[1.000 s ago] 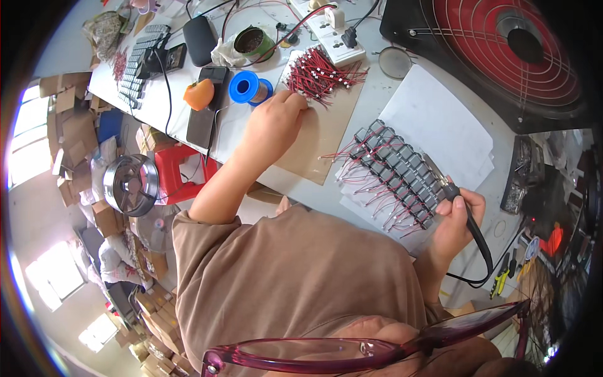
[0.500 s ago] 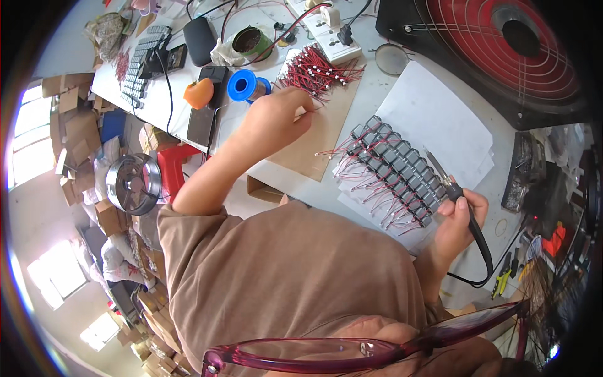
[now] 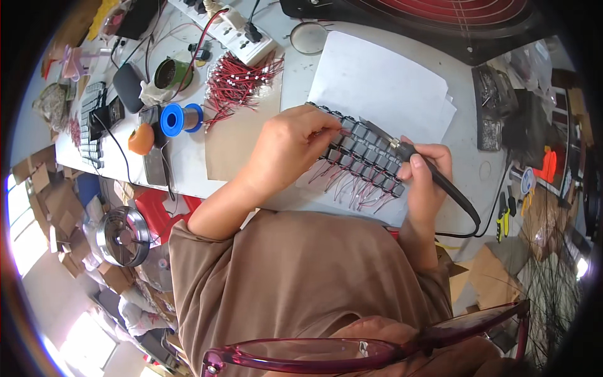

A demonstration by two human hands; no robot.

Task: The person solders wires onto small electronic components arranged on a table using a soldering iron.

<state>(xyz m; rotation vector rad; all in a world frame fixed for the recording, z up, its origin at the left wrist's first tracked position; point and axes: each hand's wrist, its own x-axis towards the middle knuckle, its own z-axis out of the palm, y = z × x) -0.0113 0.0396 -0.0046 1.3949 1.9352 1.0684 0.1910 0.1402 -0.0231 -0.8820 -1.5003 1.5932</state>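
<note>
Since the earlier frame, my left hand (image 3: 292,141) has come back from the bundle of red wires (image 3: 239,78) and its pinched fingertips (image 3: 333,131) now rest on the rows of small dark components (image 3: 364,154), touching the end nearest the white paper sheet (image 3: 377,81). My right hand (image 3: 427,179) remains clenched around the soldering iron (image 3: 433,176), tip just beside my left fingertips above the components. Bare brown board (image 3: 232,141) lies open to the left of my fingers; the table edge (image 3: 188,191) runs close below my wrists, the blue solder spool (image 3: 179,118) well apart.
</note>
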